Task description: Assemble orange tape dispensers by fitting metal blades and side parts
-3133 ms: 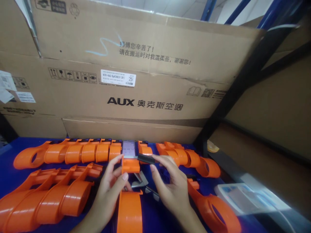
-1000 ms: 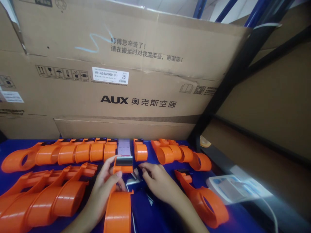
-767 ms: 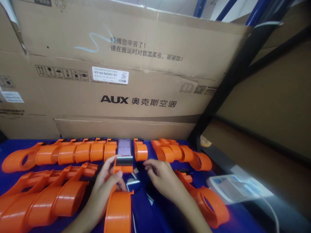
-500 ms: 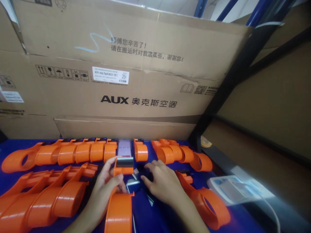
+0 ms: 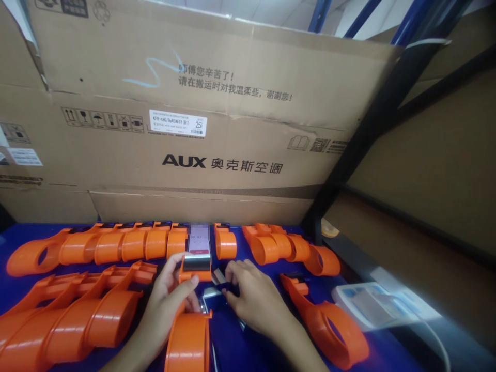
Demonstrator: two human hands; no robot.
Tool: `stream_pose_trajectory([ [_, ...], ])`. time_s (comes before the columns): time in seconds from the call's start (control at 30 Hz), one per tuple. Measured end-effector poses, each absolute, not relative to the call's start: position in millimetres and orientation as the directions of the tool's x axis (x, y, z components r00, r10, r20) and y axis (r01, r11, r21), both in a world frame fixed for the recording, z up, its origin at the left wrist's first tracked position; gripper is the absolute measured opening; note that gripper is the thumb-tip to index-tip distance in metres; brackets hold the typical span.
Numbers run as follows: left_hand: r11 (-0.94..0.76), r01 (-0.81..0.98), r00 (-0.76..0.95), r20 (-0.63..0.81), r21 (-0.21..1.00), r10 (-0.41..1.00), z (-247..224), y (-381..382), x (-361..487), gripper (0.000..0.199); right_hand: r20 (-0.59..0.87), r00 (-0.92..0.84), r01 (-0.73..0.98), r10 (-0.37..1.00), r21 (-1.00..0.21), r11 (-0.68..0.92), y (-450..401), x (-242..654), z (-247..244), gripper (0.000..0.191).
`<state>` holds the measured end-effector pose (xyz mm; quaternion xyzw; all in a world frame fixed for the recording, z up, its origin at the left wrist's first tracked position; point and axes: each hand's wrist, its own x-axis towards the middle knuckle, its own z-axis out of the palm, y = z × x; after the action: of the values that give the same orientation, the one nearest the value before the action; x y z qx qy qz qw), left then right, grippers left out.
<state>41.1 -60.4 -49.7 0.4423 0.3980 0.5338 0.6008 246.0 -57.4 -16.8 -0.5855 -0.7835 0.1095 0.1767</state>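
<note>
An orange dispenser (image 5: 188, 338) is gripped by the left hand (image 5: 172, 290); the right hand (image 5: 253, 294) is held just beside silvery pieces (image 5: 211, 293).

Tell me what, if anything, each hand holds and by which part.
Left hand: an orange tape dispenser, just below its black strip. Right hand: cannot tell.

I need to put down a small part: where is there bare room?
Bare blue surface shows between the held orange dispenser and the right forearm; a narrower patch lies beyond the right hand. The left side is crowded with other dispensers.
</note>
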Motion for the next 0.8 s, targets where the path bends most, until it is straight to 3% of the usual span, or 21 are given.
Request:
stream_pose_trajectory([
  [0.17, 0.011, -0.241, 0.118, 0.018, 0.97, 0.993, -52, -61, 42, 0.044, 0.201, -0.207, 0.772, 0.957, -0.567, 0.286, -56, 249, -12, 0.016],
  [0.33, 0.001, -0.224, 0.109, 0.024, 0.975, 0.994, -48, -65, 45, 0.044, 0.283, -0.228, 0.474, 0.932, -0.803, 0.36, -60, 242, -13, 0.01],
  [0.47, -0.001, -0.225, 0.108, 0.025, 0.974, 0.994, -46, -68, 45, 0.04, 0.381, -0.222, 0.388, 0.898, -0.81, 0.44, -64, 234, -14, 0.009],
  [0.8, -0.012, -0.235, 0.094, 0.035, 0.972, 0.995, -41, -71, 46, 0.04, 0.489, -0.168, 0.405, 0.856, -0.757, 0.512, -67, 230, -15, 0.02],
])
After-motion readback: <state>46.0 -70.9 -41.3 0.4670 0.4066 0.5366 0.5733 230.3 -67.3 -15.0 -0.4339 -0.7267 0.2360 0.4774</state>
